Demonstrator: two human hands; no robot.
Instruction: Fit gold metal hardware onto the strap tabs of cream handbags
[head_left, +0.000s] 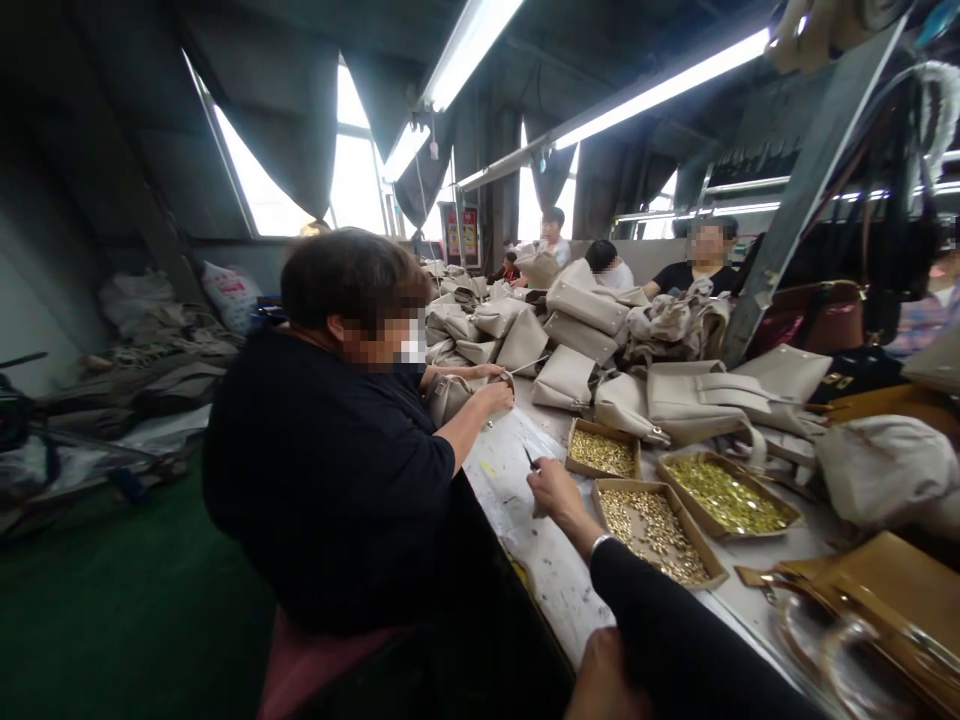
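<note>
My right hand (556,493), in a black sleeve with a pale band at the wrist, is closed over the white-covered table edge. From its fingers sticks a thin dark pointed tool (530,458); its exact kind is unclear. Close beside that hand are cardboard trays of gold-coloured metal parts: a small tray (574,462) and a larger one (709,578). At the bottom edge my left hand (604,680) shows only partly and blurred, its fingers hidden.
At left a co-worker (322,470) in black sits against the table, hands on a beige bag (448,398). Beige bags (562,378) pile along the table. A third tray (787,520) of gold parts and a brown handbag (892,590) lie at right. A slanted metal post (780,270) rises behind.
</note>
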